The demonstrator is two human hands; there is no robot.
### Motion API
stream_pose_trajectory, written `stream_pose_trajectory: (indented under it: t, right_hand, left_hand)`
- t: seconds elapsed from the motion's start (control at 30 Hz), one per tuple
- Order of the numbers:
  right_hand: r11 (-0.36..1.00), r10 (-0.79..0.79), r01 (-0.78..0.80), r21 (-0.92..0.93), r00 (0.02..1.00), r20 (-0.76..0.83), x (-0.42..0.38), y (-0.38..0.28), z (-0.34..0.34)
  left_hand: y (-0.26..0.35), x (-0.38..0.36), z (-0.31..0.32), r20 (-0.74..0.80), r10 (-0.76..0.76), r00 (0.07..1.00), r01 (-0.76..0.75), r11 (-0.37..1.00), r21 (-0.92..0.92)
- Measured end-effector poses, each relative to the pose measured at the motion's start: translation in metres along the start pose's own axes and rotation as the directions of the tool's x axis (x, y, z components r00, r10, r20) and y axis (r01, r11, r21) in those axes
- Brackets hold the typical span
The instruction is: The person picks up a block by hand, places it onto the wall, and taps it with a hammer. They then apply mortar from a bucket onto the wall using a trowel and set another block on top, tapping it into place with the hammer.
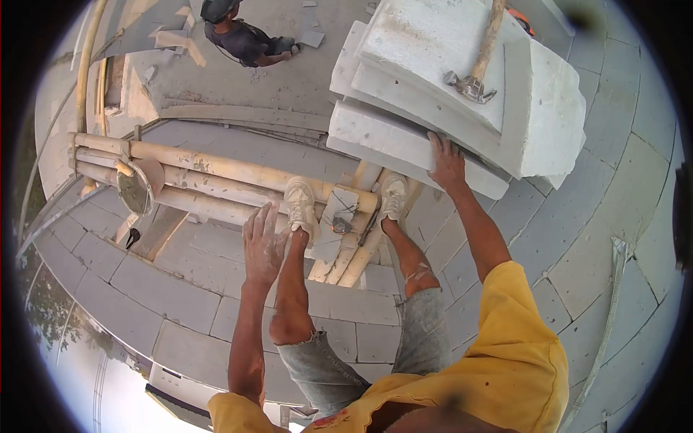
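My right hand [446,162] lies against the front edge of a stack of white blocks, its fingers spread over the lowest white block [404,144]. Above it, thicker white blocks [433,50] are piled, and a claw hammer [482,61] with a wooden handle rests on top. My left hand [263,244] is raised in the air, dusty, with fingers stretched out and nothing in it. Below that hand run pale wooden poles [216,189], on which my shoes stand. Between my feet sits a small grey slab [333,242] with a dark object [341,224] on it.
A dusty bucket [142,186] stands at the left on the poles. A co-worker [249,42] is down on the lower ground at the top. Grey block walls [173,296] curve around me, and a light strap [603,332] hangs down the right wall.
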State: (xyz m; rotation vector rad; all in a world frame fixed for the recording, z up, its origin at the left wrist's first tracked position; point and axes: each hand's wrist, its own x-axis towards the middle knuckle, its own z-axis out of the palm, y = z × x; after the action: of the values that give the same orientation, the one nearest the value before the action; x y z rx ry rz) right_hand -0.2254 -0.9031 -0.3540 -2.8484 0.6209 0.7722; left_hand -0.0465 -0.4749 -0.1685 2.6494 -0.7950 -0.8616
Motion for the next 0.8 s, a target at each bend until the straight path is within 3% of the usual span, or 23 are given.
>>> stream_pose_trajectory:
  t: [0.07,0.13,0.2,0.27,0.33,0.37,0.43,0.47,0.57,0.67,0.73,0.8]
  right_hand:
    - [0.999,0.009,-0.005,-0.034,0.990,0.139,0.004,-0.003,-0.010]
    - [0.999,-0.021,0.022,-0.029,0.999,0.046,0.000,-0.009,-0.020]
    - [0.999,-0.009,0.004,0.037,0.989,0.147,-0.013,-0.018,-0.035]
    - [0.999,-0.033,0.026,0.048,0.987,0.157,-0.034,-0.020,-0.048]
    - [0.998,-0.053,0.046,0.044,0.981,0.188,-0.061,-0.020,-0.073]
    - [0.998,-0.065,0.057,0.040,0.973,0.220,-0.077,-0.022,-0.090]
    - [0.996,-0.090,0.085,0.033,0.968,0.234,-0.114,-0.024,-0.119]
    - [0.995,-0.102,0.095,0.040,0.962,0.253,-0.137,-0.026,-0.143]
    - [0.990,-0.137,0.124,0.067,0.954,0.265,-0.187,-0.039,-0.199]
    - [0.987,-0.155,0.140,0.073,0.949,0.273,-0.226,-0.051,-0.240]
    - [0.991,-0.133,0.121,0.057,0.941,0.311,-0.244,-0.063,-0.266]
    - [0.994,-0.111,0.113,0.014,0.933,0.341,-0.262,-0.065,-0.284]
  left_hand:
    - [-0.043,-0.101,-0.003,0.041,-0.172,0.984,0.173,0.985,-0.014]
    - [-0.054,-0.204,-0.012,0.107,-0.380,0.919,0.385,0.922,-0.037]
    - [-0.039,-0.295,-0.023,0.183,-0.466,0.866,0.493,0.856,-0.154]
    - [-0.001,-0.373,-0.015,0.384,-0.616,0.688,0.725,0.553,-0.411]
    - [0.072,-0.410,-0.022,0.678,-0.629,0.379,0.842,-0.070,-0.535]
    - [0.107,-0.427,-0.026,0.777,-0.545,0.315,0.772,-0.329,-0.543]
    - [0.172,-0.462,-0.035,0.877,-0.348,0.332,0.520,-0.708,-0.478]
    - [0.194,-0.476,-0.043,0.879,-0.306,0.365,0.420,-0.789,-0.449]
    - [0.219,-0.494,-0.061,0.822,-0.329,0.464,0.204,-0.863,-0.461]
    - [0.204,-0.500,-0.074,0.677,-0.562,0.476,-0.001,-0.770,-0.638]
    - [0.173,-0.504,-0.075,0.505,-0.767,0.395,-0.213,-0.612,-0.762]
    - [0.133,-0.513,-0.066,0.448,-0.890,0.086,-0.358,-0.447,-0.820]
